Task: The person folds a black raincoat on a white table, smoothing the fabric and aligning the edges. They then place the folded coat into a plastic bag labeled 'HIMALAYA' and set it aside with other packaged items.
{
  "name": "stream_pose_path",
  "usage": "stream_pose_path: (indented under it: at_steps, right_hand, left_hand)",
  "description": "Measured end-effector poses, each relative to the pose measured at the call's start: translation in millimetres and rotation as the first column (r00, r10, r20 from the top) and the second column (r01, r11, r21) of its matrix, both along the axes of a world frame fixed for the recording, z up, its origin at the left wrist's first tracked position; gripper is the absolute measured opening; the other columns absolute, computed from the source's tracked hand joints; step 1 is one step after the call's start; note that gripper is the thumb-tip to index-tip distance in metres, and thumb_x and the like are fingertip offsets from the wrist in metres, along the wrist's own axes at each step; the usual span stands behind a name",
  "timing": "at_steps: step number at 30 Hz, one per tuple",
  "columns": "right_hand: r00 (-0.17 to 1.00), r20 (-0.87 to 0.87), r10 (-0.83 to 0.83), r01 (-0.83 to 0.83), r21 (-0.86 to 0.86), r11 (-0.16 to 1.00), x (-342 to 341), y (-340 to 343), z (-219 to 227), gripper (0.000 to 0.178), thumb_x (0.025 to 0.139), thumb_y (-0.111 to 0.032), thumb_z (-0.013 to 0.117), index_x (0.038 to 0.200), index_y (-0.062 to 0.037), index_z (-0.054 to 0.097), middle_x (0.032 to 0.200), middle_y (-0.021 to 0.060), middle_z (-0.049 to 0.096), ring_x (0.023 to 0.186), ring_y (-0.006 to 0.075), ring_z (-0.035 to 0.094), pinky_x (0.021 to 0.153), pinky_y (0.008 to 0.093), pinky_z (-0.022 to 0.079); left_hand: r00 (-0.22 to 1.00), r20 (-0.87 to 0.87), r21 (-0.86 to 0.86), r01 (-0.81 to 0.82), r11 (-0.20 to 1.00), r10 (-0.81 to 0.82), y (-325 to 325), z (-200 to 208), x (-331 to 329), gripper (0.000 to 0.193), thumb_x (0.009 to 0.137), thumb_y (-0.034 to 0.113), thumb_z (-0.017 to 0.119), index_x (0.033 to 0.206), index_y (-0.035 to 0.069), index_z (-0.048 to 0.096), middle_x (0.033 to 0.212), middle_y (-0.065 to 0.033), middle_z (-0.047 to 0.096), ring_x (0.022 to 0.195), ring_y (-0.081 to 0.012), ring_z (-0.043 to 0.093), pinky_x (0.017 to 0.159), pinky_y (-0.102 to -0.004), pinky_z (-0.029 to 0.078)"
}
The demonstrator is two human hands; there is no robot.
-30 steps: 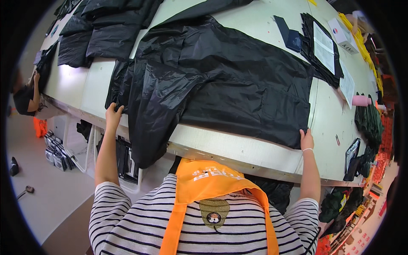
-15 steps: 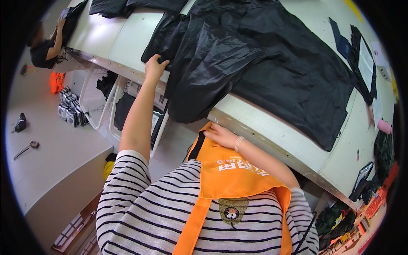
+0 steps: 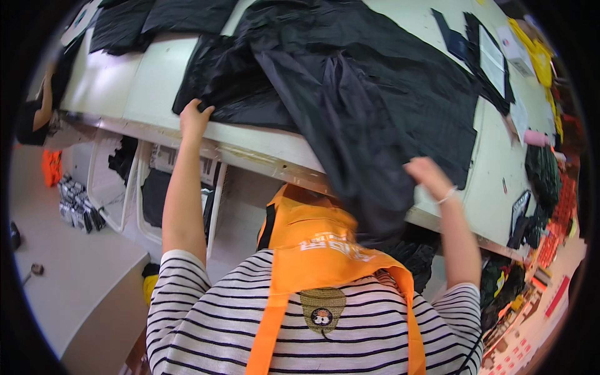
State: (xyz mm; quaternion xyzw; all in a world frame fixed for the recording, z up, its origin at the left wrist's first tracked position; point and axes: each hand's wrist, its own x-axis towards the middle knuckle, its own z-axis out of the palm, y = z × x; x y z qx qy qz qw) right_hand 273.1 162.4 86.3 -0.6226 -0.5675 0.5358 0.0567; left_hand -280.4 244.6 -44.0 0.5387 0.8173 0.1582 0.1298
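Note:
A wide, thin black garment (image 3: 406,81) lies spread over the pale worktable (image 3: 275,144). My left hand (image 3: 195,119) is closed on its left corner at the table's front edge, thumb and fingers pinching the cloth. A long sleeve-like flap (image 3: 350,131) runs slantwise across the garment and hangs over the table edge in front of my orange apron (image 3: 312,225). My right hand (image 3: 428,174), somewhat blurred, is closed at the right side of this flap, with its fingertips partly hidden. The flap's lower end droops beside the apron.
Folded black garments (image 3: 187,15) lie at the far left. Dark strips and papers (image 3: 490,59) and a pink roll (image 3: 535,138) are at the right. Below the table stand white baskets (image 3: 142,187) with dark cloth. Another person (image 3: 37,119) works at the left edge.
My right hand has moved from the apron top rightward to the garment's flap, which has been pulled to the right. My left hand still pinches the corner.

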Motion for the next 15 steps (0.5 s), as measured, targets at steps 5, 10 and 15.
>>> stream_pose_path:
  at_steps: [5, 10, 15]
  right_hand:
    - [0.567, 0.809, 0.153, -0.264, 0.003, 0.964, 131, 80, 54, 0.04, 0.082, -0.036, 0.063, 0.08, 0.0029, 0.067, 0.084, 0.0235, 0.065, 0.082, 0.0357, 0.064, 0.074, 0.0419, 0.049]
    - [0.48, 0.714, -0.509, -0.042, 0.598, 0.8, 124, 78, -20, 0.038, 0.087, -0.038, 0.059, 0.108, -0.0068, 0.059, 0.108, 0.0177, 0.063, 0.102, 0.0342, 0.06, 0.088, 0.0413, 0.046]
    - [0.525, 0.208, -0.825, 0.382, 0.809, 0.447, 158, -40, -9, 0.046, 0.088, -0.043, 0.057, 0.102, 0.0002, 0.061, 0.098, 0.0171, 0.064, 0.089, 0.0284, 0.06, 0.082, 0.036, 0.046]
  left_hand:
    - [0.994, 0.071, -0.017, 0.079, 0.997, -0.078, 11, -17, -16, 0.028, 0.073, 0.019, 0.067, 0.097, 0.007, 0.065, 0.093, -0.0181, 0.066, 0.09, -0.0362, 0.062, 0.079, -0.0401, 0.048]
    - [0.992, 0.041, -0.004, 0.124, 0.992, -0.123, 19, -26, -32, 0.026, 0.072, 0.013, 0.063, 0.097, 0.004, 0.063, 0.091, -0.0179, 0.065, 0.09, -0.035, 0.062, 0.08, -0.0398, 0.048]
    - [0.926, -0.309, 0.379, 0.327, 0.866, -0.215, 3, 94, 122, 0.041, 0.071, 0.003, 0.053, 0.112, 0.007, 0.06, 0.111, -0.0147, 0.06, 0.101, -0.0354, 0.057, 0.085, -0.0434, 0.047]
